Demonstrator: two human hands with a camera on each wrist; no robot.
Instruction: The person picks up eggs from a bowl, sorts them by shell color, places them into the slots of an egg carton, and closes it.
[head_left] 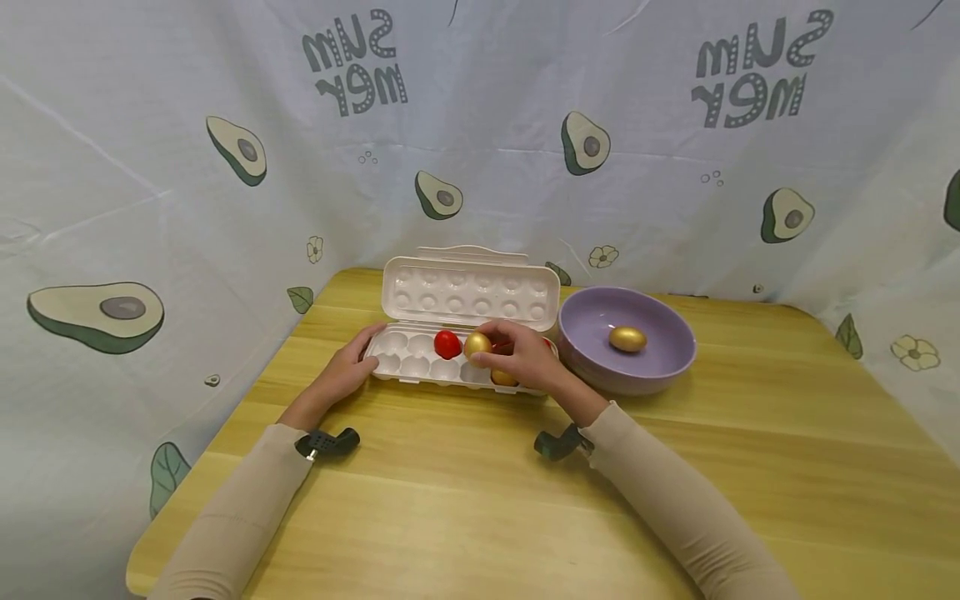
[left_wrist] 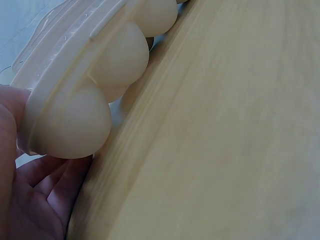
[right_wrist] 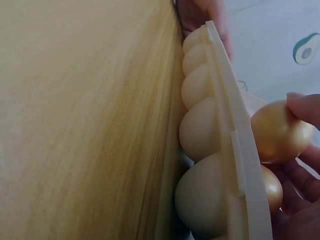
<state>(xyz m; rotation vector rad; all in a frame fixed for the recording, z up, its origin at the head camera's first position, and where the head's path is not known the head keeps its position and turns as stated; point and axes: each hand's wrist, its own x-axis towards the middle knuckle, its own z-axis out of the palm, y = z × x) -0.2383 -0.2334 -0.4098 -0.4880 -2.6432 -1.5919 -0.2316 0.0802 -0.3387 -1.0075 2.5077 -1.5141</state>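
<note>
A pale egg carton (head_left: 429,368) lies on the table with its lid (head_left: 471,290) raised at the back. My left hand (head_left: 347,367) grips its left end; in the left wrist view the thumb is at the rim and the fingers (left_wrist: 57,182) curl under the end cup. Over the tray's right half, my right hand (head_left: 522,357) pinches a golden egg (head_left: 477,344) between thumb and fingertips. A red egg (head_left: 447,344) sits in the back row just left of it. Another golden egg (head_left: 504,377) rests in the front row below my right hand, which partly hides more red behind it.
Right of the carton stands a purple bowl (head_left: 632,382) with one golden egg (head_left: 627,338) inside, close to my right wrist. A printed cloth (head_left: 495,192) hangs behind the wooden table (head_left: 450,500). Dark wrist mounts (head_left: 335,442) jut inward from both sleeves.
</note>
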